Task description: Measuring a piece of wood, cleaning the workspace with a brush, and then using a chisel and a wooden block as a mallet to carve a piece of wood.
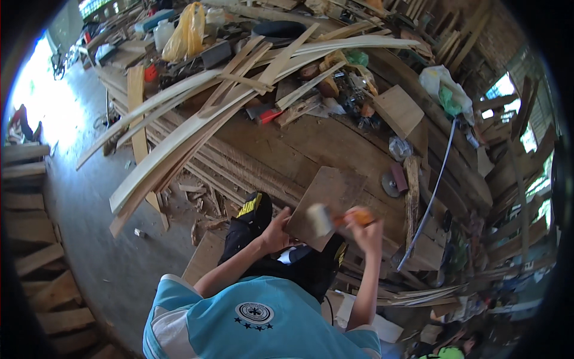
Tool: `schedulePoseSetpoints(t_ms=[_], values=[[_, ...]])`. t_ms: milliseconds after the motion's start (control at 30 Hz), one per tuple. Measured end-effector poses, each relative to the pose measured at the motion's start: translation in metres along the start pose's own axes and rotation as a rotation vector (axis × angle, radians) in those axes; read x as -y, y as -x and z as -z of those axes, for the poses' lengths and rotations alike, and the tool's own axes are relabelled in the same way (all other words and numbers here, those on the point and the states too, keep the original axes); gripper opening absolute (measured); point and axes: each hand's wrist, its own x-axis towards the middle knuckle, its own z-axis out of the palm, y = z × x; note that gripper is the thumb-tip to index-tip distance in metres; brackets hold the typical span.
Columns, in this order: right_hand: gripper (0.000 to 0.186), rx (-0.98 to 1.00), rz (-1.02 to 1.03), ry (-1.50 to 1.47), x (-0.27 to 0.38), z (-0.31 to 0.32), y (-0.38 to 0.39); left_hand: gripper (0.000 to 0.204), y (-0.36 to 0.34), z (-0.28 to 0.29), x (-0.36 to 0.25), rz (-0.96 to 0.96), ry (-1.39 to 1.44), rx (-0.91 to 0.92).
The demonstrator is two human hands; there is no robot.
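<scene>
My right hand (365, 232) is closed round the orange handle of a paintbrush (321, 219), whose pale bristle end is smeared by motion. The bristles lie over the face of a flat brown wooden board (327, 190). That board tilts across my lap, its far part toward the workbench. At its near left edge my left hand (277, 232) grips it, with some of the fingers hidden beneath. I cannot tell whether the bristles touch the wood.
Ahead is a wooden workbench (263, 140) bearing long pale strips (179, 146), a red-handled tool (269, 116) and a grey disc (390, 185). A thin pale rod (431, 197) leans at the right. Stacked planks (48, 263) line the left, and scraps litter the floor.
</scene>
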Motion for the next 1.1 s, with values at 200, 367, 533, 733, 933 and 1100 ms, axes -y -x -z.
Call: schedulePoseSetpoints(t_ms=[200,367,533,733,933,1100], values=[[0.009,-0.738,0.150,-0.006,-0.053,0.039,-0.034,0.040,-0.002,0.003,0.000,-0.066,-0.456,-0.069],[0.005,-0.946,-0.091,-0.711,-0.106,0.026,0.015,0.036,0.001,-0.015,-0.024,-0.154,-0.429,-0.064],[0.009,-0.896,-0.266,-0.595,-0.137,0.008,0.032,0.028,-0.073,-0.058,-0.060,-0.196,-0.325,0.031],[0.012,-0.696,-0.303,-0.452,-0.124,-0.005,0.022,0.024,-0.194,-0.112,-0.082,-0.259,-0.471,0.049],[0.019,-0.714,-0.286,-0.405,-0.126,-0.010,0.026,0.023,-0.240,-0.116,-0.025,-0.161,-0.475,0.047],[0.032,-0.777,-0.022,0.082,-0.128,-0.013,0.032,0.022,-0.251,-0.120,-0.008,-0.093,-0.499,0.045]])
